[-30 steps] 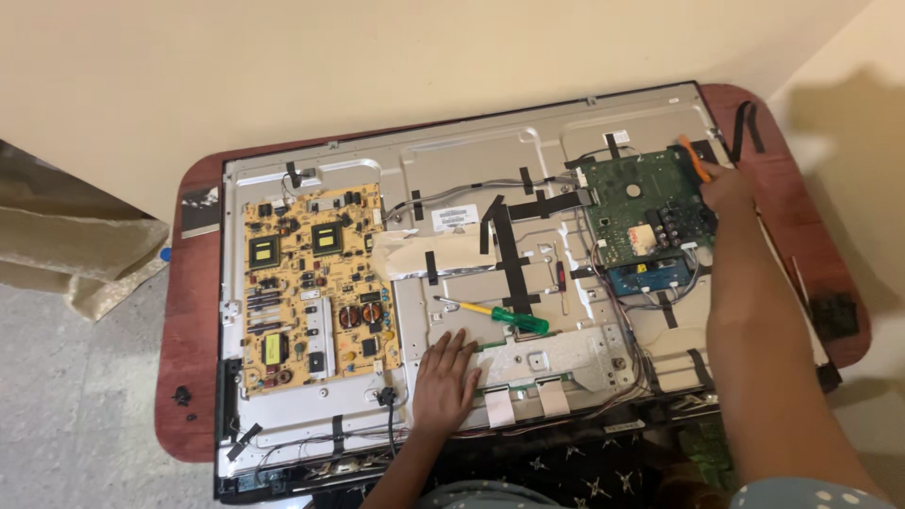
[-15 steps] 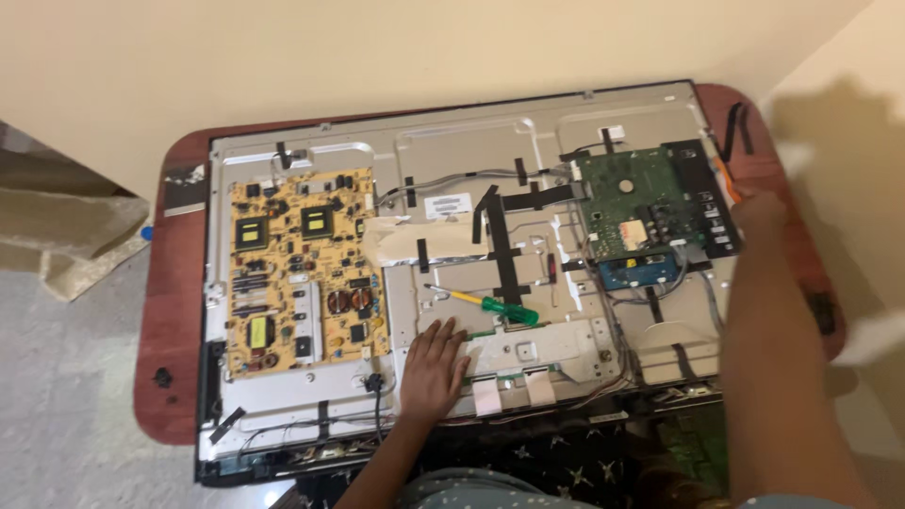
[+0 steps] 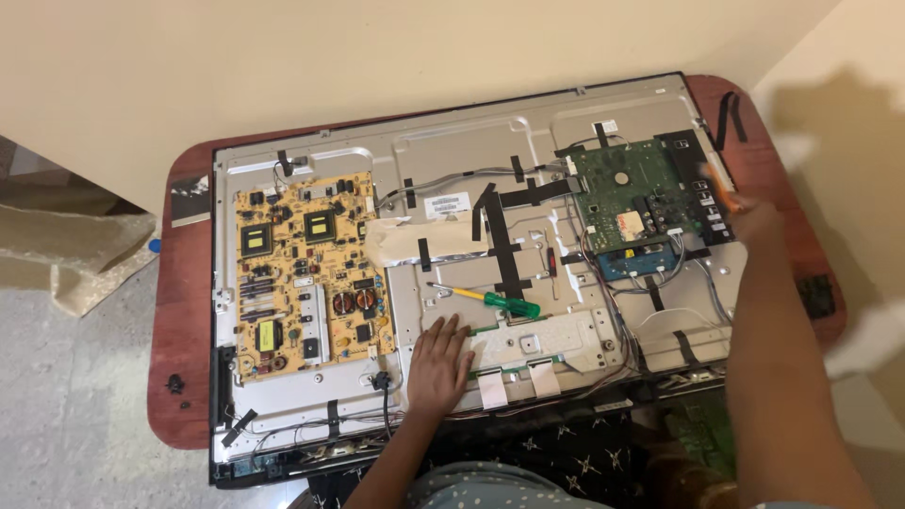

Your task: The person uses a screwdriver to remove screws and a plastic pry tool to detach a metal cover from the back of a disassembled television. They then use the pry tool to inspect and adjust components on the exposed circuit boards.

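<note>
A flat-screen panel lies back-up with its cover off, bare metal chassis (image 3: pixel 452 155) showing. A yellow power board (image 3: pixel 306 273) is on its left, a green main board (image 3: pixel 627 193) at its upper right, and a small blue board (image 3: pixel 636 261) just below that. My left hand (image 3: pixel 438 363) rests flat, fingers spread, on the chassis near the lower edge. A screwdriver with a green and yellow handle (image 3: pixel 490 300) lies just above it. My right hand (image 3: pixel 754 221), blurred, is at the panel's right edge beside the main board, closed around an orange-handled tool (image 3: pixel 721 188).
The panel lies on a red-brown table (image 3: pixel 184 339) against a cream wall. Black tape strips and wire bundles cross the chassis. A small black part (image 3: pixel 818 294) sits at the table's right edge, another black bit (image 3: pixel 174 384) at its left. Crumpled brown paper (image 3: pixel 75 254) lies on the floor left.
My right hand has moved from over the green main board out to the panel's right edge with the orange tool. My left hand has stayed flat on the chassis.
</note>
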